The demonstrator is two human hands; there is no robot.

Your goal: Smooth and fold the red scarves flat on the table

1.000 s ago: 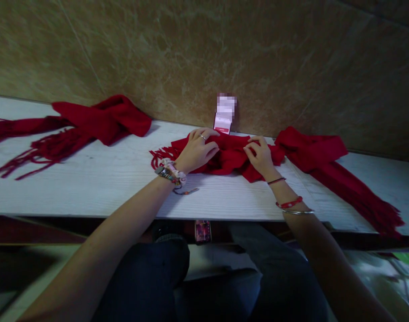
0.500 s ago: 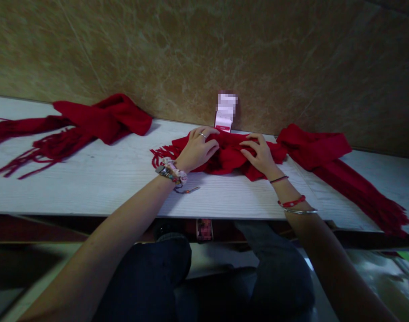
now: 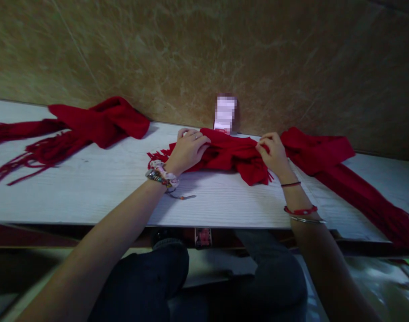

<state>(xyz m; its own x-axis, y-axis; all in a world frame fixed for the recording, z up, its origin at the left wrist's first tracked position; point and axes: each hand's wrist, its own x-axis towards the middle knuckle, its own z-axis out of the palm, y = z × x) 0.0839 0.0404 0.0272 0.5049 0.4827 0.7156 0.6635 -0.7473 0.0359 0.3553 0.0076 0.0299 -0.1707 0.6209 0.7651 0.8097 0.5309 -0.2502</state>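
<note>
One red fringed scarf, recorded as the middle scarf (image 3: 227, 152), lies gathered on the far half of the white surface (image 3: 124, 197), with fringe showing at its left end and at its lower right corner. The left grip (image 3: 187, 152) rests over the left part of the cloth, knuckles upward and fingers bent; whether it closes on fabric cannot be told. The right grip (image 3: 274, 154) is at the opposite end, fingers curled and fingertips at the cloth's edge; a firm hold cannot be confirmed from this view. One ring (image 3: 195, 136) is noted on the left side, with several bracelets (image 3: 162, 172) at that wrist. A left scarf (image 3: 103, 123) lies folded, well apart from the middle scarf, tassels pointing left. A right scarf (image 3: 325, 154) lies near the right grip, its long tail slanting toward the near edge. Behind the middle scarf, a bright-faced object (image 3: 225, 112), its face pixelated, stands upright by the marbled wall (image 3: 157, 58). Below the near edge, a small patterned item (image 3: 203, 237) shows between the person's trouser legs (image 3: 144, 277)
</note>
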